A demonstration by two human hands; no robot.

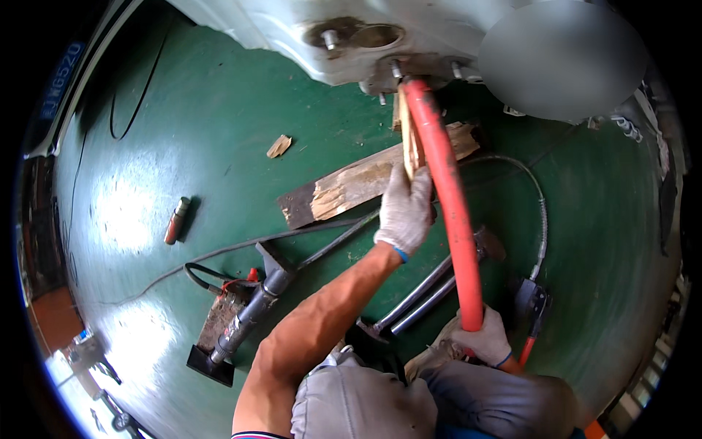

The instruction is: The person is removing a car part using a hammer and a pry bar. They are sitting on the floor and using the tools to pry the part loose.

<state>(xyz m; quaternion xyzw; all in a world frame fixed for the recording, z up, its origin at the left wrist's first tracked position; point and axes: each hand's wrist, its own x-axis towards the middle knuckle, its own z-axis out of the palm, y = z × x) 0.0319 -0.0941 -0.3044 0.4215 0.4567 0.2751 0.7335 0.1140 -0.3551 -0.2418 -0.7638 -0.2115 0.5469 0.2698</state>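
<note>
A long red pipe (451, 212) slants up from beside my knees to a metal stud under the white vehicle panel (285, 29). My right hand (485, 340), in a pale work glove, is closed around the pipe's lower end; its fingers are partly hidden. Further up, my gloved left hand (404, 212) grips a thin split strip of wood (411, 143) just left of the pipe. The strip stands nearly upright, its top close to the pipe's upper end. Whether the two touch there I cannot tell.
A splintered plank (358, 183) lies on the green floor beyond my left hand. A hydraulic ram (248, 322) with a hose rests at left, near a red-brown cylinder (175, 221). A hammer (420, 293) lies between my arms. A cable (542, 212) curves at right.
</note>
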